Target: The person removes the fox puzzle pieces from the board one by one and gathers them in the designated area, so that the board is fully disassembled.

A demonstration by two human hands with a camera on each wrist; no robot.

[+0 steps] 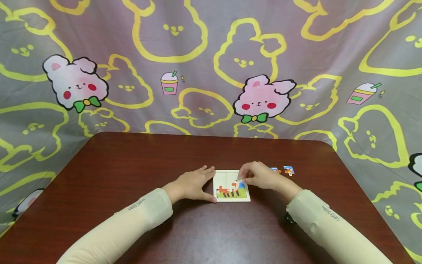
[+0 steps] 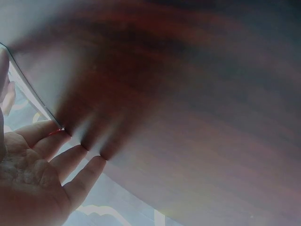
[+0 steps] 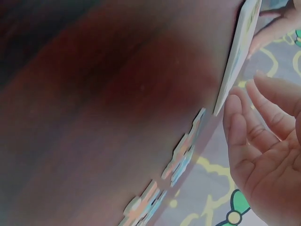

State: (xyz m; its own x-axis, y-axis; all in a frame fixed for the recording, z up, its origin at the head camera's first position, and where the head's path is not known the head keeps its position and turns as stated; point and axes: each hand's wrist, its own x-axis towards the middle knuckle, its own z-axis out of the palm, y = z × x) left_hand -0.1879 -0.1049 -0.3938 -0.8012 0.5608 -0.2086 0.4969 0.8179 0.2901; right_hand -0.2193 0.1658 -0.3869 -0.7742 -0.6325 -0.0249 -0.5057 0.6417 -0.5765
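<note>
A small square jigsaw board (image 1: 232, 200) with a pale frame lies on the table, partly filled with a picture of an orange animal on grass; bare backing shows at its upper left. Along its left side the left hand (image 1: 194, 184) is spread, thumb at the lower left corner and fingertips near the upper left. Its fingers (image 2: 84, 181) look straight in the left wrist view. Over the board's upper right is the right hand (image 1: 263, 177), fingertips at the picture. In the right wrist view its fingers (image 3: 254, 134) bend loosely, the thumb apart, with no piece visible between them.
Right of the board, partly behind the right hand, lie loose puzzle pieces, one (image 1: 288, 170) blue and orange. The brown table (image 1: 148, 154) reaches back to a patterned curtain (image 1: 204, 73), which also hangs along both sides.
</note>
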